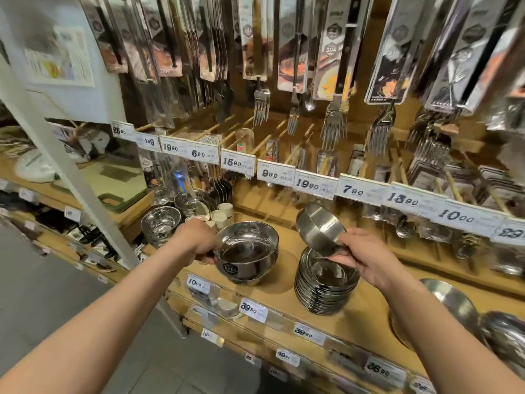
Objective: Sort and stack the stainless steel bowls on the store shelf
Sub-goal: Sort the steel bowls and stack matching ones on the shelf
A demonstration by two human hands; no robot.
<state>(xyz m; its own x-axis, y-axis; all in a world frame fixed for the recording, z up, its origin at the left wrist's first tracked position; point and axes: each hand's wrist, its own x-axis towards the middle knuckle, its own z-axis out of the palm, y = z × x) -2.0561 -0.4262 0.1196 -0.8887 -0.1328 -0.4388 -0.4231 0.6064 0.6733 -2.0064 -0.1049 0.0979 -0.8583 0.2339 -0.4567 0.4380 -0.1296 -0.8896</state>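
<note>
My left hand (199, 239) grips the left rim of a deep steel bowl (247, 253) that carries a dark sticker and stands upright on the wooden shelf (366, 314). To its right, a tall stack of shallow steel bowls (324, 288) rests on the same shelf. My right hand (362, 257) holds one steel bowl (319, 227) by its rim, tilted on its side just above that stack. A smaller stack of shiny bowls (160, 223) sits at the shelf's far left.
Larger steel bowls (454, 305) lie at the right end of the shelf. Packaged forks (261, 105) and other cutlery hang above, behind a row of price tags (275, 174). White cups (220, 217) stand behind the deep bowl. A white post (85, 194) rises on the left.
</note>
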